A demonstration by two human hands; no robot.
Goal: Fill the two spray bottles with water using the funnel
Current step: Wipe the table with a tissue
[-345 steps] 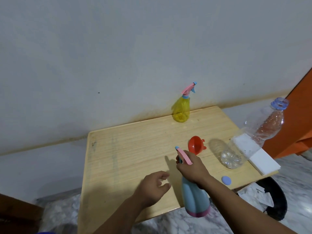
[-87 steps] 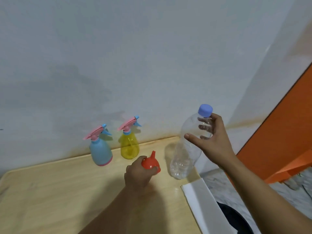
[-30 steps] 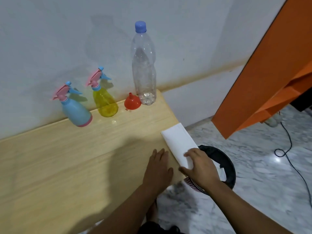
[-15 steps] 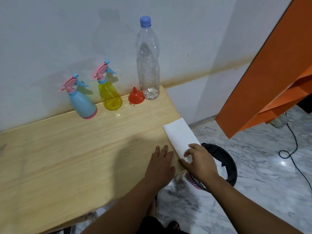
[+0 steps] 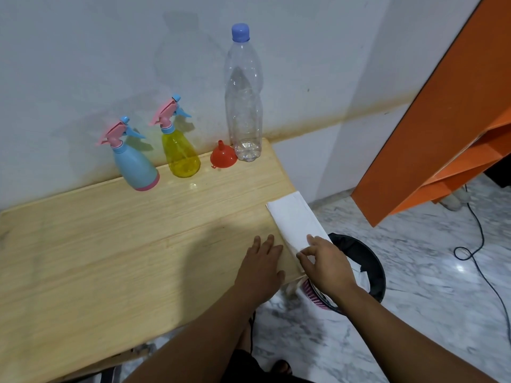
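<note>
Resting our left hand (image 5: 260, 268) flat, fingers straight, on the tabletop (image 5: 110, 258), we pinch the white paper (image 5: 297, 222) at its edge with our right hand (image 5: 326, 265).

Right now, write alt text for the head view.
A person's right hand pinches a folded white tissue at the wooden table's right edge, the left hand flat beside it. By the wall stand a blue spray bottle, yellow spray bottle, upturned red funnel and capped clear bottle.
</note>
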